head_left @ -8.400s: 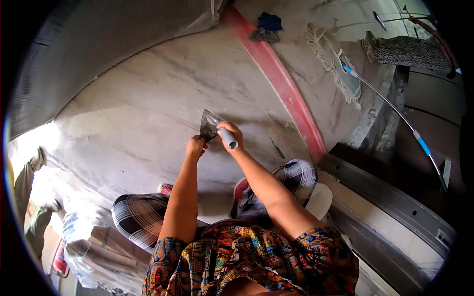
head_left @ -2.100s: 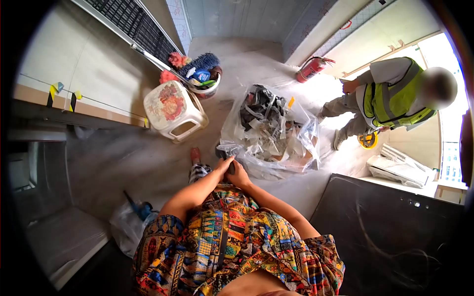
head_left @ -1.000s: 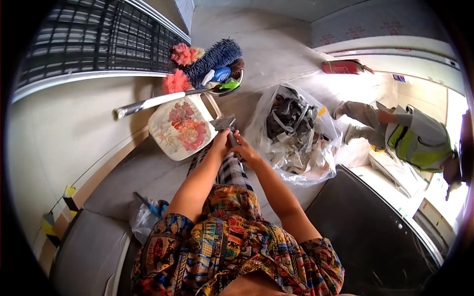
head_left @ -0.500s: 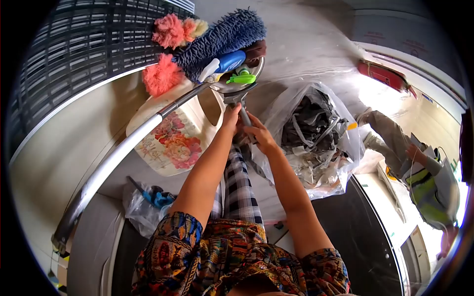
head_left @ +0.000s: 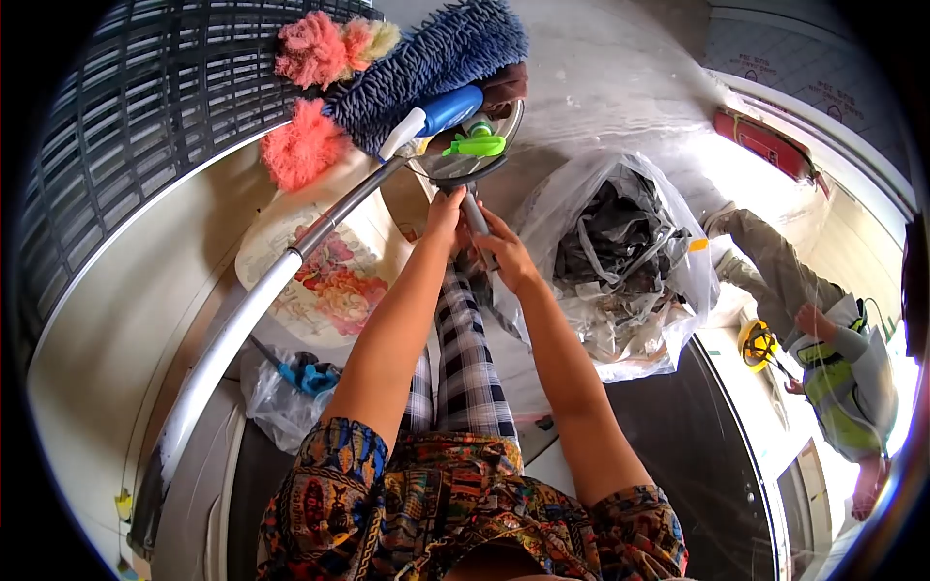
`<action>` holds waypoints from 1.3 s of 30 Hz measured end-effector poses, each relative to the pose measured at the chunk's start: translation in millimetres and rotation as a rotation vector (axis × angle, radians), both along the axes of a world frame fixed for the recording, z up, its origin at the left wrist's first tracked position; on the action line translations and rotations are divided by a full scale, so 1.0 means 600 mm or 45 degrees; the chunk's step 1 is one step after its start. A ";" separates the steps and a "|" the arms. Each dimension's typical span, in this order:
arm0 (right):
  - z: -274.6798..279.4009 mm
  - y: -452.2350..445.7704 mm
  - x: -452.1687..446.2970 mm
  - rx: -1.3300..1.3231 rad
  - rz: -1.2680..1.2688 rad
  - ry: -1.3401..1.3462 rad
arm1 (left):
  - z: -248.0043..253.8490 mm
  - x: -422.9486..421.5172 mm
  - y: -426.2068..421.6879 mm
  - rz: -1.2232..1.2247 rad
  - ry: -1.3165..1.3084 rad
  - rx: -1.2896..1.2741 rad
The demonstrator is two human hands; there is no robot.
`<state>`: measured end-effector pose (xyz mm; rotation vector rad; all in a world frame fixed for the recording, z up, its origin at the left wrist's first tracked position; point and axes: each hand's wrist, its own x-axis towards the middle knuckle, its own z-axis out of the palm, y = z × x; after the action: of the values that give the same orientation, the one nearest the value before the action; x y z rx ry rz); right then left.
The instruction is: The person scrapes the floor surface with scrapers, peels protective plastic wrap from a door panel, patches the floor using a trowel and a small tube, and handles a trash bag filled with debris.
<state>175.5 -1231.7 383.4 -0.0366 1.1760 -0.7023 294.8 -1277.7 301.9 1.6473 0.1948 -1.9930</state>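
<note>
My left hand (head_left: 444, 221) is closed around the upper part of a grey-handled tool (head_left: 476, 217), just under its dark rounded rim. Lower on the same handle, my right hand (head_left: 506, 254) grips from the other side. Above the rim are a green spray nozzle (head_left: 475, 145) and a blue spray bottle (head_left: 450, 111) with a white trigger. A fluffy blue duster (head_left: 436, 63) lies beyond them, beside pink fluffy dusters (head_left: 302, 145). From near the rim, a white and grey pole (head_left: 242, 298) runs down to the left. What supports the bottles is partly hidden.
Right of my hands sits a clear plastic bag (head_left: 542, 208) stuffed with black and pale plastic. A floral-patterned cream container (head_left: 271, 252) stands left, above a small bag (head_left: 276, 412) with a blue-handled item. At right are a person in a hi-vis vest (head_left: 835, 387), a yellow helmet (head_left: 756, 345) and a red case (head_left: 765, 145).
My view has shifted slightly, and the dusters and bottles appear higher. Both hands keep hold of the handle. The yellow helmet now shows beside the other person, whose arms have moved.
</note>
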 end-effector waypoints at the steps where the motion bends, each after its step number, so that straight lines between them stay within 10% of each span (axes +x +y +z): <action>1: -0.001 -0.012 -0.002 0.078 -0.058 -0.036 | -0.010 0.001 -0.009 -0.038 0.009 -0.004; 13: -0.040 -0.102 0.042 0.215 -0.091 0.435 | 0.006 0.041 0.020 -0.285 0.250 -0.482; 17: -0.107 -0.100 0.055 0.126 0.124 0.776 | 0.026 0.064 0.013 -1.828 -0.898 -1.331; 21: -0.057 -0.109 0.053 0.088 0.399 0.942 | 0.033 0.053 0.007 -0.673 0.154 -0.665; 28: -0.116 -0.119 0.054 0.235 -0.078 0.749 | 0.093 0.050 -0.010 -0.175 0.339 -0.261; 32: -0.078 -0.055 0.045 -0.319 -0.238 0.813 | 0.120 0.045 -0.017 -0.206 0.324 -0.229; 39: -0.013 0.233 -0.008 -0.089 0.089 0.906 | 0.212 0.059 0.108 -0.803 0.047 -0.116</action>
<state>171.0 -1091.6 375.5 -0.4121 1.8172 -0.6865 330.4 -1212.7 429.2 1.7543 -0.4532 -2.4332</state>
